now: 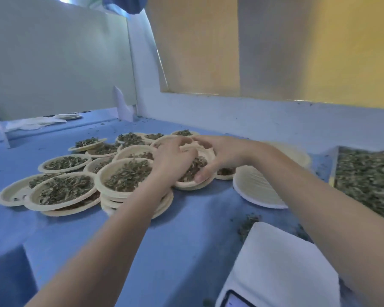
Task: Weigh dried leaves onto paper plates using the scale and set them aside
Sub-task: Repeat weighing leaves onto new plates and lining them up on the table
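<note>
As I set the filled plate (195, 173) among the others, my left hand (173, 156) and right hand (220, 156) both clamp its rim. Risk: it rests crookedly on neighbouring rims and could tip, spilling leaves. Surrounding plates (63, 191) hold dried leaves; the tray (368, 178) holds loose stock; the scale (282, 269) stands bare.

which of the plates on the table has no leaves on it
The white ridged plate right of the hands, lying alone on the blue table. It shows bare, while the tan plates on the left all hold dried leaves.
</note>
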